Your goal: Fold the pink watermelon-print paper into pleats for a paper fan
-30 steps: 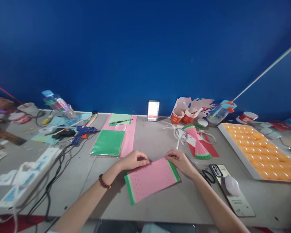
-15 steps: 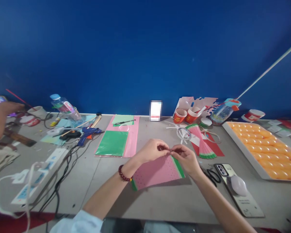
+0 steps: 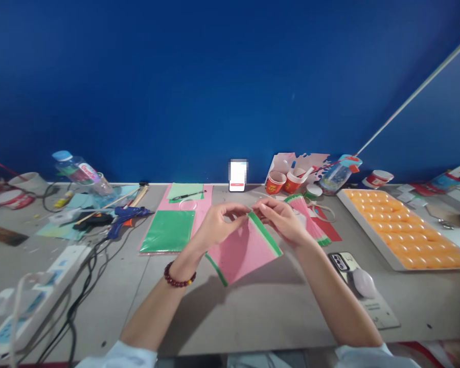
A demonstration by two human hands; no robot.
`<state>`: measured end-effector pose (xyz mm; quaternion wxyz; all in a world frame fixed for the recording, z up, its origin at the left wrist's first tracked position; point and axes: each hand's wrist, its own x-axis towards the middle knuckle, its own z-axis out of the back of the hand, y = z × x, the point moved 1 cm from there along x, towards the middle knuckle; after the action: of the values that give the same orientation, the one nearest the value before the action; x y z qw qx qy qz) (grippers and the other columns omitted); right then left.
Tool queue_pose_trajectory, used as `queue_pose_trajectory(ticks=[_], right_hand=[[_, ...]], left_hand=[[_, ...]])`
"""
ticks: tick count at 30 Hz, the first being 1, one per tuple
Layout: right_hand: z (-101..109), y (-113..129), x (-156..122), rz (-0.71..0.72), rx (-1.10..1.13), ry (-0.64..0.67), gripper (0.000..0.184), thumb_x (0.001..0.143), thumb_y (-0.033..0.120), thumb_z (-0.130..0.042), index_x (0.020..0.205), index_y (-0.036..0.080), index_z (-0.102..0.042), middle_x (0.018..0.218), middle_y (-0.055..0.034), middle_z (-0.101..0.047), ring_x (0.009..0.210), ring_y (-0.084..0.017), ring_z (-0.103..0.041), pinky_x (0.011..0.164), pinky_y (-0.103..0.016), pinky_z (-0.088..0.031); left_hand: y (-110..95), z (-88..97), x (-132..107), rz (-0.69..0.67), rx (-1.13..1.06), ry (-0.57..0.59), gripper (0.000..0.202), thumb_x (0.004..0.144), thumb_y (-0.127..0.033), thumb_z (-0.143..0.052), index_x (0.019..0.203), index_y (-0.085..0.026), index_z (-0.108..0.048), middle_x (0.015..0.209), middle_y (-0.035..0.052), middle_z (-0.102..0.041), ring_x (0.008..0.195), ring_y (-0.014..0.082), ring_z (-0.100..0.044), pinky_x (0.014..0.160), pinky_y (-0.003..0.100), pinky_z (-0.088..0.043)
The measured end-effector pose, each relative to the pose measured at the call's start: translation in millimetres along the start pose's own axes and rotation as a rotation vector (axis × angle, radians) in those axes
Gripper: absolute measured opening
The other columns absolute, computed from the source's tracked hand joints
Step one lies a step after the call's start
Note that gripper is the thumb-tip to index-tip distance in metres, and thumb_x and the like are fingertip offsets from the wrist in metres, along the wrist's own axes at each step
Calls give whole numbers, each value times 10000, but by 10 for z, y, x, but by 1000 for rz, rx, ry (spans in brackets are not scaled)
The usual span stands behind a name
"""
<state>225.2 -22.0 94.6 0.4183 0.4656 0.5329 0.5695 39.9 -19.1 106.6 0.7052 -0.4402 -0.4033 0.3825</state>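
A pink paper sheet with green edges (image 3: 245, 250) hangs tilted between my hands, a little above the grey table. My left hand (image 3: 224, 225) pinches its upper edge close to the corner. Right beside it, my right hand (image 3: 279, 220) has thumb and fingers closed at the same corner. The fingertips nearly meet, and the exact fold between them is hidden. Behind my right hand lies a pleated pink and green paper fan (image 3: 310, 220). To the left is a green paper pack (image 3: 168, 231) on pink sheets.
A blue glue gun (image 3: 128, 217), cables and a white power strip (image 3: 38, 296) lie at left. A phone (image 3: 237, 175) stands against the blue wall. Red paper cups (image 3: 276, 182) stand behind. At right are an orange tray (image 3: 402, 230) and another phone (image 3: 383, 309) under a white mouse (image 3: 364, 283).
My hands have lifted the paper sheet higher, and it hangs more tilted. The view has turned slightly right. The other person's hand at far left is out of view.
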Motion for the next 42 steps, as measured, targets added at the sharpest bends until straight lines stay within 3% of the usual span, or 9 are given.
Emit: queue_pose_trajectory(ticks=[6, 11, 16, 19, 22, 27, 31, 35, 42], right_hand=[[4, 28, 26, 102, 11, 171, 252, 794, 413, -664, 985, 248, -663, 1032, -33, -662, 965, -156, -600, 857, -298, -481], [-26, 26, -21, 118, -198, -31, 192, 763, 348, -673, 902, 216, -684, 892, -41, -695, 781, -163, -633, 694, -302, -527], [-86, 65, -72, 272, -351, -214, 89, 765, 283, -644, 792, 216, -698, 786, -37, -702, 720, -174, -635, 667, -316, -535], [-125, 91, -118, 328, -423, -261, 87, 778, 280, -645, 805, 223, -704, 793, -39, -702, 734, -176, -635, 670, -307, -523], [-151, 141, -171, 324, -446, -229, 124, 810, 300, -619, 849, 229, -713, 826, -43, -702, 753, -177, -633, 641, -287, -509], [-122, 220, -208, 210, -279, -72, 262, 879, 390, -527, 884, 222, -727, 858, -48, -704, 792, -174, -632, 642, -272, -504], [-87, 202, -177, 98, -62, 18, 242, 828, 433, -610, 870, 220, -717, 811, -31, -681, 694, -131, -603, 580, -239, -501], [-111, 176, -134, 107, 66, 36, 196, 736, 402, -727, 789, 220, -676, 729, 5, -624, 618, -101, -559, 529, -223, -503], [-170, 111, -78, 122, 213, 39, 258, 673, 392, -781, 740, 204, -617, 701, 17, -578, 594, -105, -559, 454, -217, -506]], left_hand=[[51, 18, 24, -111, 3, -150, 123, 754, -112, -577, 837, -183, -633, 827, 17, -665, 707, 113, -585, 639, 241, -490], [-4, -10, -7, -258, 111, -209, 142, 768, -82, -532, 814, -190, -613, 815, 16, -643, 766, 128, -584, 706, 270, -491], [-67, -25, -56, -326, 187, -237, 85, 813, -159, -597, 867, -198, -650, 821, 26, -668, 762, 140, -603, 703, 279, -509], [-88, -22, -68, -361, 216, -248, 90, 845, -187, -595, 886, -196, -675, 840, 38, -682, 782, 144, -614, 711, 279, -515], [-91, -10, -69, -375, 239, -287, 82, 849, -202, -603, 876, -201, -681, 851, 35, -686, 806, 149, -617, 724, 287, -511], [-111, 10, -76, -392, 256, -343, 69, 841, -208, -617, 845, -204, -686, 816, 23, -688, 765, 136, -608, 668, 266, -492], [-149, 2, -102, -421, 217, -315, 62, 836, -196, -623, 855, -201, -682, 819, 24, -686, 752, 131, -606, 646, 259, -491], [-176, -30, -114, -395, 154, -274, 60, 827, -234, -650, 859, -211, -695, 802, 25, -688, 725, 128, -609, 629, 257, -507], [-184, -85, -120, -386, 162, -279, 87, 825, -250, -655, 871, -222, -724, 783, 29, -699, 710, 131, -634, 624, 253, -533]])
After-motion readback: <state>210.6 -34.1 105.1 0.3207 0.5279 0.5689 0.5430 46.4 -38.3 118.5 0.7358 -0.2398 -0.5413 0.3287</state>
